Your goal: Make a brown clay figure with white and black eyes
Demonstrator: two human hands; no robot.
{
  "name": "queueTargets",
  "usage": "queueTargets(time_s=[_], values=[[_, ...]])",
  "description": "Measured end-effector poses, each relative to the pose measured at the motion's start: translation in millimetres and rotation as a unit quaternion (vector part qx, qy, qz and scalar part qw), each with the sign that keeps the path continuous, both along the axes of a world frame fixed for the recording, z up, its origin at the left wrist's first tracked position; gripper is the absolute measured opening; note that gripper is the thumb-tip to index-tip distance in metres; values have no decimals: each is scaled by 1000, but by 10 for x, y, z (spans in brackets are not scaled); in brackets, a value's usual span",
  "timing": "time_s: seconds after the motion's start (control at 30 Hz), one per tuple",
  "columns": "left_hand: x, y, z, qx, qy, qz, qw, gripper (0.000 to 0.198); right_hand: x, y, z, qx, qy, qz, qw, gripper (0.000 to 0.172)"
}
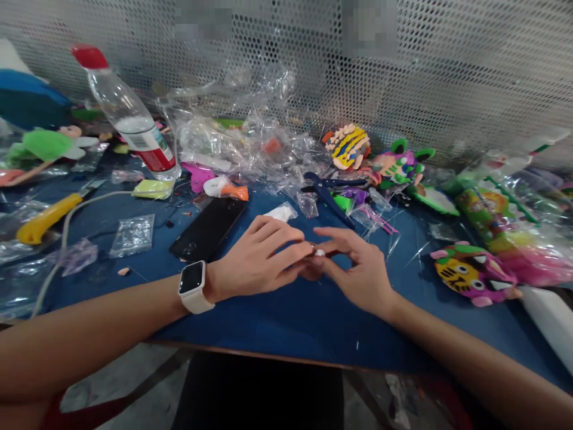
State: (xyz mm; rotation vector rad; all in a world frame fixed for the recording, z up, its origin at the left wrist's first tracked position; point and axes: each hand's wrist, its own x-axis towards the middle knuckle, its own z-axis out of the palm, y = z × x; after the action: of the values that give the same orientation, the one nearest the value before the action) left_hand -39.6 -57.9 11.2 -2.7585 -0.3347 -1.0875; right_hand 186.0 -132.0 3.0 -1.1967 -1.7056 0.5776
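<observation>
Over the front middle of the table my two hands meet at the fingertips. My right hand pinches a small white piece, perhaps soft clay, between thumb and fingers. Against the same spot, the fingers of my left hand are pressed together; whatever they grip is hidden. A pale smartwatch is on my left wrist. Behind my left hand lie a black phone and a small white packet. Dark blue pliers rest beyond my right hand.
A red-capped bottle stands back left, near a yellow-handled cutter and a pale cable. Crumpled clear plastic is heaped against the perforated metal panel. Colourful clay figures sit at right on the blue table.
</observation>
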Motion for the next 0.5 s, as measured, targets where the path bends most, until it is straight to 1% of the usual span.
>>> queueTargets(time_s=[0.07, 0.1, 0.2, 0.27, 0.37, 0.5], values=[[-14, -13, -1, 13, -1, -16, 1000, 20, -119, -59, 49, -61, 50, 29, 996, 45], [-22, -10, -8, 12, 5, -18, 1000, 19, -168, -74, 61, -83, 70, 50, 993, 47], [-45, 23, -48, -14, 14, -16, 1000, 17, -249, -53, 54, -131, 113, 102, 980, 44], [-58, 41, -69, -35, 6, -19, 999, 16, -251, -7, 18, -148, 141, 111, 973, 43], [-69, 27, -64, -73, -5, -22, 997, 11, -203, 50, -60, -138, 163, 105, 971, 44], [-57, -52, -16, -145, -17, -40, 988, 9, -139, 27, -140, -83, 161, 94, 979, 48]])
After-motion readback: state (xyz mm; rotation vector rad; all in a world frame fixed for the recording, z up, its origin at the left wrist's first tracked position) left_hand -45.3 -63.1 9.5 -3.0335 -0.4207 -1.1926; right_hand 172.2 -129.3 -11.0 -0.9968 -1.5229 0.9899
